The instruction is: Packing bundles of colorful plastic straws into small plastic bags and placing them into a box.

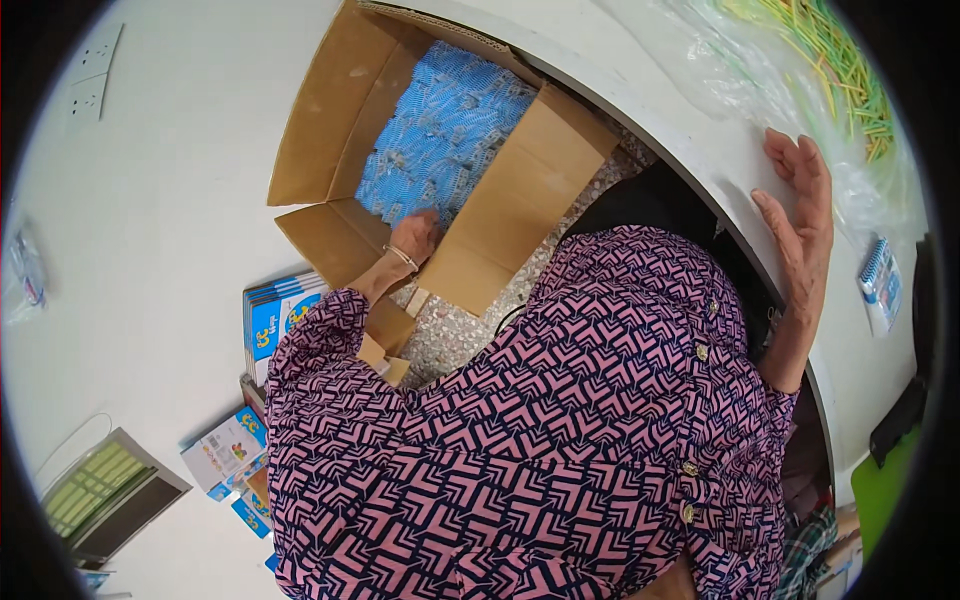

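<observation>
My left hand (415, 236), with a bracelet at the wrist, reaches into an open cardboard box (530, 195). Its fingers are curled together at the near edge of a heap of small blue-and-white striped packets (440, 130) that fills the box. What those fingers hold, if anything, is hidden. Over the white table (720, 130) on the right, my right hand (800, 210) is open, thumb and fingers apart, with nothing in it. Nearest to it are a clear plastic bag (850, 190) and a small spiral-bound notepad (880, 285) with a blue and white cover.
Thin green and yellow sticks (840, 60) lie loose at the far right on the plastic. Blue-and-white printed cartons (265, 325) are stacked left of my arm, with another printed carton (235, 445) nearer. Smaller brown cardboard pieces (390, 325) lie on the speckled floor (450, 335).
</observation>
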### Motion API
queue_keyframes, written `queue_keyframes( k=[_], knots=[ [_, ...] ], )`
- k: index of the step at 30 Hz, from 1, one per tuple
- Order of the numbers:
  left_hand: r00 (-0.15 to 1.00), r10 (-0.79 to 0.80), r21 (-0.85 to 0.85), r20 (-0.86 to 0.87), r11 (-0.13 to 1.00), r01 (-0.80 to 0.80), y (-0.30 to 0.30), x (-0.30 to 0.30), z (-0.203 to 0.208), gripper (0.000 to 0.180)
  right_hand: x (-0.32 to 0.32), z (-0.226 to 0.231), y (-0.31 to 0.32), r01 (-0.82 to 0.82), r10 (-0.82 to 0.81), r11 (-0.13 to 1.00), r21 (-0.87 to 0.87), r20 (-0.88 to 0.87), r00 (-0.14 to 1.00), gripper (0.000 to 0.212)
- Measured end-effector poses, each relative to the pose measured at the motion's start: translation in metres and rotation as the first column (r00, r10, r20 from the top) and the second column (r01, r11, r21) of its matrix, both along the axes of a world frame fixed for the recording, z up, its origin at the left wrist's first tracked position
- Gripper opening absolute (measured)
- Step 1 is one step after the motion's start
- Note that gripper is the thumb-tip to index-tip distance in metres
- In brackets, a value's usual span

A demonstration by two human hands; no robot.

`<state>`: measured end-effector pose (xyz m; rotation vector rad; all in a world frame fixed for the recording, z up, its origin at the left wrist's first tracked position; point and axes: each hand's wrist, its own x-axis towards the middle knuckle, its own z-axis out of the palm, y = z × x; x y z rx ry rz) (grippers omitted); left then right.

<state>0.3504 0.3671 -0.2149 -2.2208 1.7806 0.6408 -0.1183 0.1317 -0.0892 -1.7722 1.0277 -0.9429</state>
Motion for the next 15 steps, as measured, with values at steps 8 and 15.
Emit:
queue_keyframes(
  k=[8,15],
  knots=[
    [0.893,0.134,0.355,-0.43,0.934,0.031,0.033,0.048,-0.063,0.02,0.002,0.002,-0.002,0.046,-0.044,0.995,0.086,-0.02,0.999,0.064],
    [0.873,0.288,0.366,-0.394,0.92,-0.139,0.022,0.039,-0.072,0.023,-0.008,0.007,-0.008,0.036,-0.037,0.999,-0.004,-0.056,0.998,0.064]
  ],
)
